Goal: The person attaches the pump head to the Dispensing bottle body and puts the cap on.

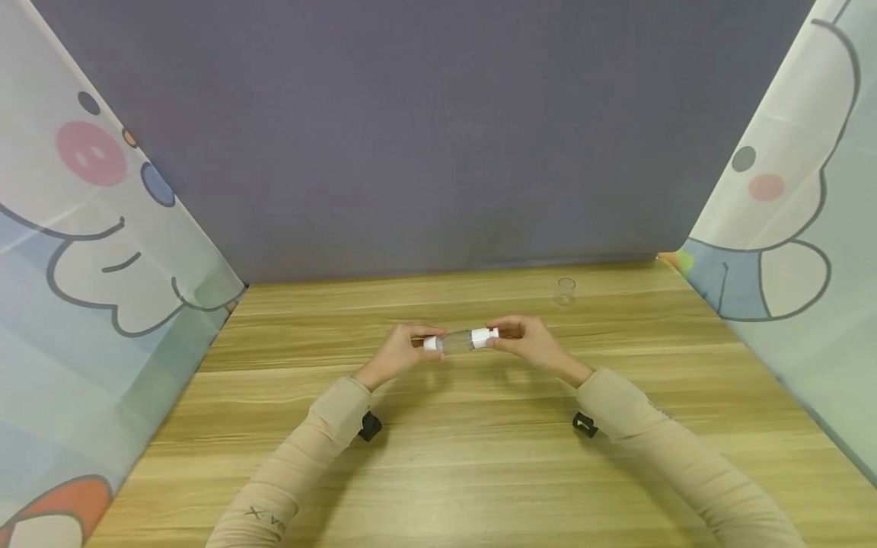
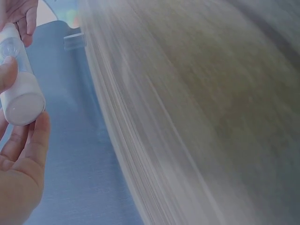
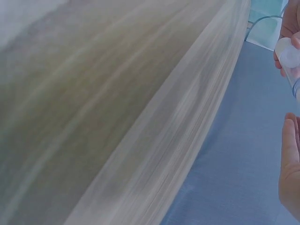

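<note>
1. The place is a curtained-off booth around a desk [image 1: 452,487]; the kind of building beyond the cloth cannot be told.
2. A plain grey-purple backdrop [image 1: 438,137] hangs behind the desk's far edge.
3. Pale cloths printed with large cartoon animals close both sides, one left [image 1: 62,320], one right [image 1: 822,365].
4. The desk has a light wood-grain top.

Wrinkled beige sleeves [image 1: 291,468], dark lettering [image 1: 265,517], black wrist devices [image 1: 370,427]

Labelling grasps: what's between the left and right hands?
The bottle, held by the left hand and right hand at opposite ends; the head view shows it.
</note>
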Tool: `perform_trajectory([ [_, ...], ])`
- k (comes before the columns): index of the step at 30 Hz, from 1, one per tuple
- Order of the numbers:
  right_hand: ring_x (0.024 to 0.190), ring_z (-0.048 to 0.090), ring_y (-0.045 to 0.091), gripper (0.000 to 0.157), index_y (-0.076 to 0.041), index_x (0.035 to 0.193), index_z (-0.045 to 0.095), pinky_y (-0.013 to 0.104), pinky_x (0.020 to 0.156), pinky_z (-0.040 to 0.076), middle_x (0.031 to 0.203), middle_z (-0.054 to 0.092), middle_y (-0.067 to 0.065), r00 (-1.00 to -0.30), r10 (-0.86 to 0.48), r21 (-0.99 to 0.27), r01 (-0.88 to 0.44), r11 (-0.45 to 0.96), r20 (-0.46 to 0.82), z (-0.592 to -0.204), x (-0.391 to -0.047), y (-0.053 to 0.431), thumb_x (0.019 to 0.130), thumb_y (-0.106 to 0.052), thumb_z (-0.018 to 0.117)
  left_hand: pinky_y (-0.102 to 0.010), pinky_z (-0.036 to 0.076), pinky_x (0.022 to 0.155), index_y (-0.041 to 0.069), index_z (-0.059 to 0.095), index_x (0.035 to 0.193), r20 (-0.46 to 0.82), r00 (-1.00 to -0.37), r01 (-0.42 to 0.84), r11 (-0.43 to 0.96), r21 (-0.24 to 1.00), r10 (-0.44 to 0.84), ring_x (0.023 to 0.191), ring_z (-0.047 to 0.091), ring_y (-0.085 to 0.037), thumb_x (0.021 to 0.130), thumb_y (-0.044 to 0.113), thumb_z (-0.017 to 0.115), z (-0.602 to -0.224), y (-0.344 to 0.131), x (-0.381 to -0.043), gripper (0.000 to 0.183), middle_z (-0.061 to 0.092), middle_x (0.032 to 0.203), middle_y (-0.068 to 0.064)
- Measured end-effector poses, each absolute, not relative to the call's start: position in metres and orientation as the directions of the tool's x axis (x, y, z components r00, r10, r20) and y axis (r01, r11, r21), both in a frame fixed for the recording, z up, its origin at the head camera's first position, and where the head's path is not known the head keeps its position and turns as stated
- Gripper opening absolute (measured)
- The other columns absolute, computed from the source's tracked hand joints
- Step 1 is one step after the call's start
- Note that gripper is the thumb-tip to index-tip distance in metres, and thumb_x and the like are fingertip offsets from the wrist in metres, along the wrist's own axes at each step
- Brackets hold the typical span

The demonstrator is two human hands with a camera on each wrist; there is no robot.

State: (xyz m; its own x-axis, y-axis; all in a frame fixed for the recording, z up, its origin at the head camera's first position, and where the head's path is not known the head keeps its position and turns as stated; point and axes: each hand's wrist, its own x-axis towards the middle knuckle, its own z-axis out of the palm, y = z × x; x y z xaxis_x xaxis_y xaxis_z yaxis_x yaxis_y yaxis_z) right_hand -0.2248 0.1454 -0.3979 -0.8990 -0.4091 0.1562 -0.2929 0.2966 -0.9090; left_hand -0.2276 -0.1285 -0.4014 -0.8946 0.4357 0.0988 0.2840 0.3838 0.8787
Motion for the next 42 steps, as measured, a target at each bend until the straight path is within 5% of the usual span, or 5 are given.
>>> perform_trajectory([
  [9,0.113,0.062,0.045,0.039,0.017,0.124,0.058,0.033,0.092,0.056,0.125,0.061,0.033,-0.890,-0.421,-0.926,-0.296,0.235,0.177,-0.3968,-0.2241,0.1448,0.090,0.003,0.071,-0.035,0.058,0.090,-0.010,0.065,0.124,0.094,-0.899,0.271,0.374,0.887,0.427,0.110,0.065,-0.040,0.084,0.000,0.078,-0.4023,-0.1286,-0.2260,0.043,0.060,0.131,-0.027],
  [42,0.098,0.069,0.034,0.034,0.014,0.121,0.062,0.033,0.085,0.060,0.111,0.068,0.028,-0.896,-0.416,-0.921,-0.283,0.269,0.154,-0.3982,-0.2230,0.1405,0.092,-0.002,0.071,-0.036,0.057,0.091,-0.009,0.066,0.123,0.098,-0.904,0.273,0.385,0.882,0.416,0.113,0.063,-0.042,0.084,0.002,0.079,-0.3989,-0.1309,-0.2229,0.043,0.062,0.129,-0.025],
])
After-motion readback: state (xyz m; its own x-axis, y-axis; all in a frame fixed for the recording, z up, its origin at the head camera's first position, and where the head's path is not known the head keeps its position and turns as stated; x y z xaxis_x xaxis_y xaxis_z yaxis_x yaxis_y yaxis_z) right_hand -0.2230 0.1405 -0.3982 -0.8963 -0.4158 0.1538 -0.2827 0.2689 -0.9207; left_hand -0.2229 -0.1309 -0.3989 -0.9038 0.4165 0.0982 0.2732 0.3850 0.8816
